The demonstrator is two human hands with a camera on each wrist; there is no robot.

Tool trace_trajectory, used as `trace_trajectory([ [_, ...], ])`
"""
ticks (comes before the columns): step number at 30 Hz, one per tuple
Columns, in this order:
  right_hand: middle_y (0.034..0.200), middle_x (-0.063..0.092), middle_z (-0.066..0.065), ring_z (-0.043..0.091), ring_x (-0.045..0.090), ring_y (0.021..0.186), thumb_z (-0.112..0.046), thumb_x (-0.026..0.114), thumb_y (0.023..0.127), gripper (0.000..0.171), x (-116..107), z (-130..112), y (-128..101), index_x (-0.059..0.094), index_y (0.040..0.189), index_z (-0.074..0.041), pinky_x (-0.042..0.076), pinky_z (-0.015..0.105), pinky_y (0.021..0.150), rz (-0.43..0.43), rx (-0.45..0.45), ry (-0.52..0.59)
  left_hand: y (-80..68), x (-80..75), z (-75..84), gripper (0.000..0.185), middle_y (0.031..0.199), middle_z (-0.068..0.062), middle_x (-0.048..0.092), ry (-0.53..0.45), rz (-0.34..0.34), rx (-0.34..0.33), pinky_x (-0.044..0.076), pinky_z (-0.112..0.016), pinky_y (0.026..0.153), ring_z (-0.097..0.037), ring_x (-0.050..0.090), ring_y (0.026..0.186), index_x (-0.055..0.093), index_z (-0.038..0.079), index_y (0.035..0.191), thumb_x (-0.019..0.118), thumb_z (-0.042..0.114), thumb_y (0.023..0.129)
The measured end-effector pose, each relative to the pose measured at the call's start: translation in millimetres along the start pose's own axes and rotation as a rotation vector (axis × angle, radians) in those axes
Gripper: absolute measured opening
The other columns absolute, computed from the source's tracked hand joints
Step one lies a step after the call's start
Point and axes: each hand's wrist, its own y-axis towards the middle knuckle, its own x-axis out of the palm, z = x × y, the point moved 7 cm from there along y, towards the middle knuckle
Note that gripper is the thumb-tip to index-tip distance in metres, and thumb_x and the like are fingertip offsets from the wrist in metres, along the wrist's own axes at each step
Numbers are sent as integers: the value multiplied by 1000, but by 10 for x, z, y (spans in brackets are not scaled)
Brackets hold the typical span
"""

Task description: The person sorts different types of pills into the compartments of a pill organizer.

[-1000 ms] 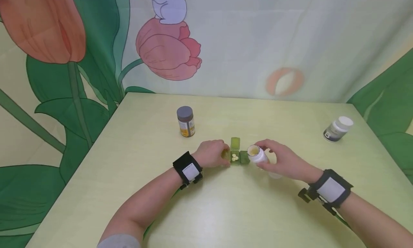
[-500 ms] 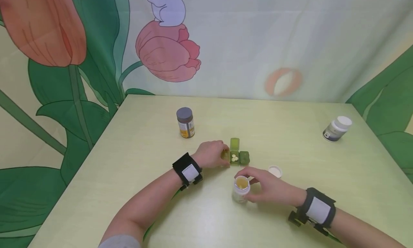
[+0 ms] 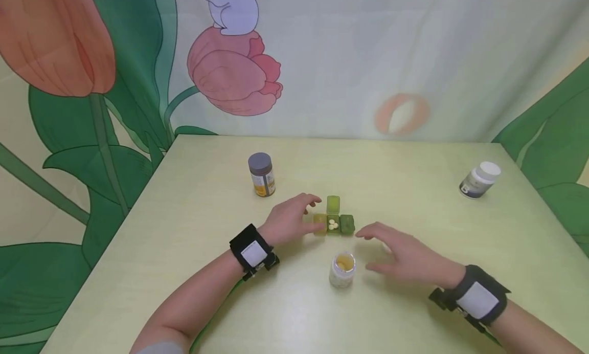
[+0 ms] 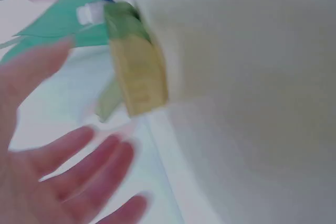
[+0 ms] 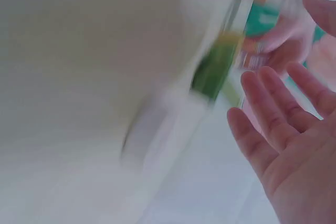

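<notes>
A small green and yellow pill organizer (image 3: 347, 224) stands mid-table. The lid (image 3: 333, 204) of its middle compartment is raised, and several pale tablets (image 3: 333, 225) lie inside. My left hand (image 3: 287, 221) is spread at the yellow end; in the left wrist view a gap shows between its fingers and the organizer (image 4: 139, 74). Nearer me, an uncapped white pill bottle (image 3: 341, 277) stands upright, yellowish inside. To its right, my right hand (image 3: 407, 254) hovers with loosely extended fingers, holding nothing. Behind that hand, only a sliver of the white bottle cap (image 3: 386, 247) shows.
A brown bottle with a grey lid (image 3: 262, 175) stands at the back left. Toward the back right is a white-capped bottle (image 3: 479, 180) with a dark-banded label. A flower-printed curtain (image 3: 331, 62) hangs behind the table.
The right hand first brought the white bottle down from beside the organizer, set it nearer me, then let go and moved up and right. The left hand has loosened from the organizer and drawn slightly left.
</notes>
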Motion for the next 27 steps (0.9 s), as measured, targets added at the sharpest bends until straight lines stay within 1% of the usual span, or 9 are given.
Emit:
trace_trajectory([
  [2,123,57,-1,19,57,109,-22,80,81,54,-123,118,-34,54,128,-16,49,43,88,43,30,-97,-95,-70,79,54,122,-3,61,-143,54,26,48,-36,79,-18,59,103,57,11,130,72,41,87],
  [4,122,57,3,22,58,108,-20,80,80,53,-205,223,-59,56,126,-12,50,44,85,53,58,-180,-180,-62,190,49,125,-6,60,-307,31,78,47,-39,84,-21,57,108,56,8,130,69,36,91],
  [6,122,57,7,26,59,106,-20,80,79,53,-234,304,-77,57,125,-8,51,46,83,28,85,-237,-251,25,305,49,129,-8,57,-442,-66,129,45,-41,91,-21,54,114,53,5,132,67,31,93],
  [8,122,58,12,30,60,105,-21,81,79,57,-225,363,-90,56,127,-4,51,47,82,-14,114,-268,-314,156,411,54,134,-9,54,-521,-209,170,41,-40,98,-19,51,119,47,6,138,68,27,92],
  [9,121,58,13,31,60,104,-21,81,78,59,-214,382,-94,56,128,-3,51,48,82,-33,128,-275,-344,223,453,60,136,-8,52,-525,-276,182,40,-39,100,-17,49,121,44,7,140,70,28,91],
  [11,120,59,15,32,60,102,-22,82,76,63,-183,408,-94,56,130,-2,52,49,80,-66,155,-280,-391,346,508,70,138,-3,51,-480,-370,211,37,-36,103,-12,47,124,39,11,144,74,31,87],
  [14,115,60,14,31,61,96,-21,84,73,62,-147,409,-76,58,128,-4,53,48,75,-83,164,-298,-431,472,531,79,136,3,52,-402,-442,226,34,-33,105,-7,46,123,36,16,145,79,36,82],
  [20,99,59,6,21,59,81,-15,84,72,47,-115,382,-44,65,115,-9,54,43,68,-69,118,-319,-433,564,503,66,126,9,57,-342,-459,237,36,-28,101,-2,50,113,46,19,137,79,35,82],
  [27,90,54,0,14,56,74,-6,79,75,33,-95,395,-42,66,105,-9,53,39,69,-67,72,-272,-418,569,548,48,112,13,63,-298,-421,335,41,-22,93,1,53,101,57,17,124,78,28,83],
])
